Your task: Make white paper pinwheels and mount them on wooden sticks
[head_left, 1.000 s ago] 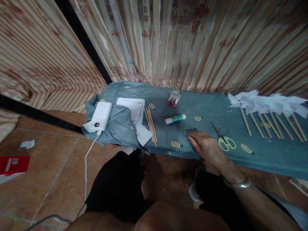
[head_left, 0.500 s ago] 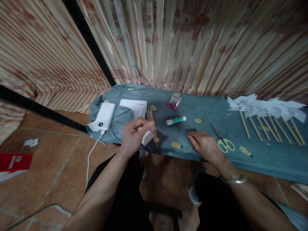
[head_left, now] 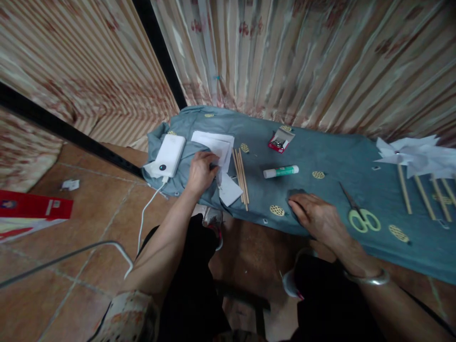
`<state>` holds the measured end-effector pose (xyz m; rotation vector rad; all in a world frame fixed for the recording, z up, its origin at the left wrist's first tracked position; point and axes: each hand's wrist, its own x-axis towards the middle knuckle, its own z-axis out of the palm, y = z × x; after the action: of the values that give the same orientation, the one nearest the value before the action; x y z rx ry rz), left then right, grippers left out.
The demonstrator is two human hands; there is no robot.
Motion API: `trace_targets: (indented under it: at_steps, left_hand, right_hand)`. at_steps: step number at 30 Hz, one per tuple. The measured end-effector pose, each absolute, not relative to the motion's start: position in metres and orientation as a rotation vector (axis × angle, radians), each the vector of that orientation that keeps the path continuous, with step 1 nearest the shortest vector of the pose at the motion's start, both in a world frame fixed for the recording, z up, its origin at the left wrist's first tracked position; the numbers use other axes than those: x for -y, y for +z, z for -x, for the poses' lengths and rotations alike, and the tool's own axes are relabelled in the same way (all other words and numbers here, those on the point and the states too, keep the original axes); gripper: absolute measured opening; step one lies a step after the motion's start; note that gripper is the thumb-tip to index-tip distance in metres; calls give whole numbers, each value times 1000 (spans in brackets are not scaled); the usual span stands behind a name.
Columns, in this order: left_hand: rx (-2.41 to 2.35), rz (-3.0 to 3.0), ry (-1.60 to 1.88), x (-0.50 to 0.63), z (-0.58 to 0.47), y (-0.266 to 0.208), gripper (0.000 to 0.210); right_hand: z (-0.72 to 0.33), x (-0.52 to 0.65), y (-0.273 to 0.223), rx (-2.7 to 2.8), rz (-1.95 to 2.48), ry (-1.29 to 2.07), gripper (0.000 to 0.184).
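Left hand (head_left: 202, 172): fingers bent and drawn narrow at the near left edge of the paper (head_left: 221, 146); whether it grips a sheet cannot be told. The paper lies on the left part of the cloth (head_left: 313, 152), with a white scrap (head_left: 230, 190) nearer and the sticks (head_left: 240, 176) just to the right. Right hand (head_left: 317, 213): fingers curled, resting on the cloth's near side — their grip hidden. Between the hands, farther back, lie the glue (head_left: 281, 171) and red box (head_left: 280, 141); scissors (head_left: 363, 218) and pinwheels (head_left: 415, 154) — right.
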<state>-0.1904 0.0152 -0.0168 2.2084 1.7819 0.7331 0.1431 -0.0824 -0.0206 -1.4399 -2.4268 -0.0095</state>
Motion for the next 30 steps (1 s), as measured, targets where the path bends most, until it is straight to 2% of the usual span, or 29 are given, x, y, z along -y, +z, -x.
trace_targets:
  at_steps: [9,18,21,30]
  left_hand:
    - [-1750,-2217,770,-16,189,-19,23]
    - [-1840,-1981,770,-17,181,-10,14]
    - [-1862,-1891,809,-17,180,-9,10]
    - [-1847,-1752,903,-17,178,-5,8]
  right_hand:
    - [-148,82,-20,2413,1353,7,27]
    - [-158,89,-21,2503,1353,50,39]
    - [-163,90,-25,2520,1323,30,38]
    - [-169,93,-33,2439,1483,104,39]
